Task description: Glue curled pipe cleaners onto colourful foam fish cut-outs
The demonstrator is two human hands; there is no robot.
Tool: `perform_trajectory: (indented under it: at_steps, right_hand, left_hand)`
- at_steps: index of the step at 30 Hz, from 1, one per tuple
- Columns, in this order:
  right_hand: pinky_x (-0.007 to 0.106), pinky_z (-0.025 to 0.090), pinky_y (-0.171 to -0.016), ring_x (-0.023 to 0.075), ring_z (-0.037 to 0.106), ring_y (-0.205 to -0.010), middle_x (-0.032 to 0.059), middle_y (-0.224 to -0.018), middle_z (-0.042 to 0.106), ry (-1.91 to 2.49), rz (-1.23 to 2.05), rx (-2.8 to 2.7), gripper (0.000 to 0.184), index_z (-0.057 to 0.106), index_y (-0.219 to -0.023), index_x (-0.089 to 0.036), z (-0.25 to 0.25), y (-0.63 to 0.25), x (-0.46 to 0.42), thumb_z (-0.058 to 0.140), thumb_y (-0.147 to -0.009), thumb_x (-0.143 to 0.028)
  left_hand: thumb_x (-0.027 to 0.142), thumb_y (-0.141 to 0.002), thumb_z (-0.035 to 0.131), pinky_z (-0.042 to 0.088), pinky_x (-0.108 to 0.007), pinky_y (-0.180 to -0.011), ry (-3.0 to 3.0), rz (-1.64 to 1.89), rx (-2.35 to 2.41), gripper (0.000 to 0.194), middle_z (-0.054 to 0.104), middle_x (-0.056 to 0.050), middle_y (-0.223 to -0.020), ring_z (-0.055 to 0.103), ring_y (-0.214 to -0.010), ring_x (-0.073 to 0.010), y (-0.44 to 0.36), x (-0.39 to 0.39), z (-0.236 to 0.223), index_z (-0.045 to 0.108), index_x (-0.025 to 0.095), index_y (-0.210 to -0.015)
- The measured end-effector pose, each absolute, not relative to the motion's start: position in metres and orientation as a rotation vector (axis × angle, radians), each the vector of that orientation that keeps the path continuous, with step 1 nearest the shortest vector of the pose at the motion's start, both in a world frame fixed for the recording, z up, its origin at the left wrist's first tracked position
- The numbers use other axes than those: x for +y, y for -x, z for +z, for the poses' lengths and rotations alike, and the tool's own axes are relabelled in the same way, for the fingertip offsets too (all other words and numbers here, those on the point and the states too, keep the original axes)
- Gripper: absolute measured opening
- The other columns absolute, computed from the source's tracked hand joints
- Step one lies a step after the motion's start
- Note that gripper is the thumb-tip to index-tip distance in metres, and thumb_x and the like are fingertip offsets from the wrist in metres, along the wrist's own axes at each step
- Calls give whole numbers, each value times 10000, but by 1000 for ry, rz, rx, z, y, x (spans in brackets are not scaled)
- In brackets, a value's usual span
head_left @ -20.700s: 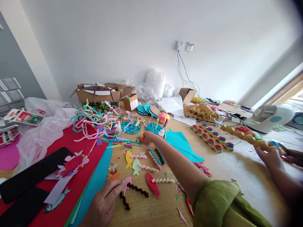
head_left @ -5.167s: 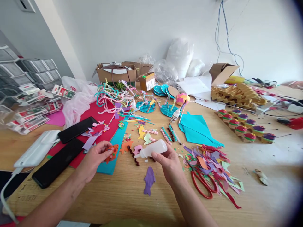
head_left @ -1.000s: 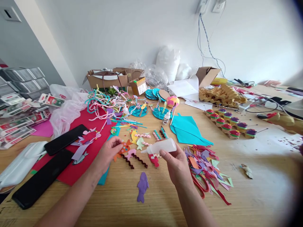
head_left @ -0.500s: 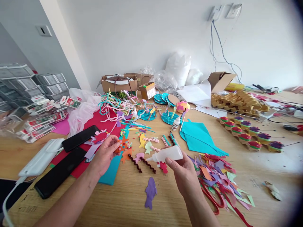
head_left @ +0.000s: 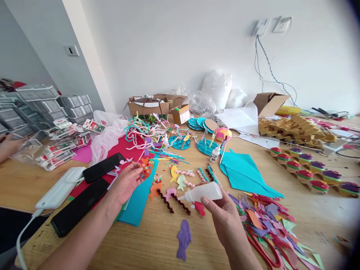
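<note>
My left hand (head_left: 129, 179) pinches an orange paper fish (head_left: 146, 167) with coloured dots, held over the blue sheets (head_left: 137, 206). My right hand (head_left: 222, 206) grips a translucent white glue bottle (head_left: 204, 192), tilted with its nozzle pointing left. Under and near the nozzle lie two dark brown twisted pipe cleaners (head_left: 181, 204), a pink paper fish (head_left: 170, 193) and a red cutout (head_left: 200, 208). A purple paper fish (head_left: 184, 240) lies in front. Yellow (head_left: 174, 174), pale green (head_left: 181, 182) and plain orange (head_left: 154, 191) cutouts lie behind.
Paper scraps (head_left: 270, 217) and red-handled scissors (head_left: 261, 247) lie right. Turquoise felt (head_left: 244, 170), a small glue bottle (head_left: 215, 153) and painted egg-carton pieces (head_left: 303, 165) sit behind. Phones (head_left: 78, 206) and a white power bank (head_left: 60, 187) lie left. Another person's hand (head_left: 11, 146) shows far left.
The view has swung left and up. My left hand has drawn the dotted fish slightly away from the plain orange one. Another person's hand has come into view at far left.
</note>
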State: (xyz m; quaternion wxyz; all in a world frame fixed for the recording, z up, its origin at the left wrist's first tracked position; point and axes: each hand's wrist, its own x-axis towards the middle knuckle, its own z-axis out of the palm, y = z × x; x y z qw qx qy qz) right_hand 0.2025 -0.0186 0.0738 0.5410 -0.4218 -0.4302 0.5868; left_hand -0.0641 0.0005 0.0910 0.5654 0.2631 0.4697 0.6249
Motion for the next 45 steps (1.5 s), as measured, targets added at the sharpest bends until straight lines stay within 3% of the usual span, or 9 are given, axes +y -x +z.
perform_trajectory:
  at_steps: [5,10,16,19,23,27,34,41,45]
  right_hand:
    - [317,468,-701,238,624,-801,67,-867,704,1000,1394,-1023,356,674,-899,-201,76,-201,-19,783,-602,-365]
    - [305,470,-688,222,622,-778,64,-857,700,984,1408,-1030,340,664,-908,-196,75,-202,-20,776,-625,-347]
    - [278,476,-678,195,619,-771,45,-845,690,944,1432,-1075,335,643,-913,-193,80,-198,-22,769,-637,-335]
    - [264,472,-629,178,609,-721,25,-801,677,950,1481,-1107,359,622,-919,-198,83,-190,-25,772,-623,-336]
    - [266,468,-662,161,588,-721,2,-786,644,916,1589,-1208,340,603,-871,-197,80,-172,-27,770,-604,-327]
    - [269,455,-673,156,563,-731,0,-799,610,877,1614,-1363,360,581,-907,-197,67,-156,-28,751,-616,-326]
    - [256,397,-660,141,506,-682,-10,-734,565,1013,1334,-1790,244,572,-837,-175,64,-142,-28,702,-670,-296]
    - [227,346,-588,121,461,-636,-25,-686,507,1003,1241,-1938,186,583,-729,-163,68,-136,-26,712,-688,-291]
    - [222,346,-613,127,469,-680,-25,-698,509,971,1194,-1954,178,594,-706,-161,67,-134,-23,737,-671,-260]
  left_hand:
    - [110,-649,698,461,-157,-524,-636,1485,1113,200,595,30,-669,577,-564,-75,66,1,86,565,169,-786]
    - [204,-651,721,417,-155,-472,-823,1470,1161,212,554,46,-604,518,-495,-74,64,-6,89,564,173,-790]
    - [115,-719,643,490,-217,-753,-1525,1322,1281,65,654,-10,-847,611,-826,-146,61,-42,66,641,180,-722]
    - [104,-876,455,496,-219,-822,-2253,1017,1216,200,640,-39,-997,620,-935,-136,66,-64,39,634,193,-874]
    - [149,-958,338,513,-201,-823,-2620,865,1204,261,640,-63,-1024,629,-947,-125,72,-77,16,597,173,-940]
    - [162,-971,310,520,-235,-843,-2721,816,1174,287,651,-70,-985,622,-964,-142,74,-77,17,594,162,-933]
    - [84,-927,318,487,-291,-918,-2711,715,1111,307,626,-82,-1063,541,-1106,-172,78,-78,21,611,166,-969]
    - [117,-899,435,333,-517,-1027,-2795,595,1175,277,619,-58,-1133,435,-1210,-264,81,-85,19,611,221,-1086]
    - [123,-905,429,332,-508,-1018,-2812,563,1186,322,614,-73,-1143,464,-1176,-252,79,-88,19,570,224,-1176]
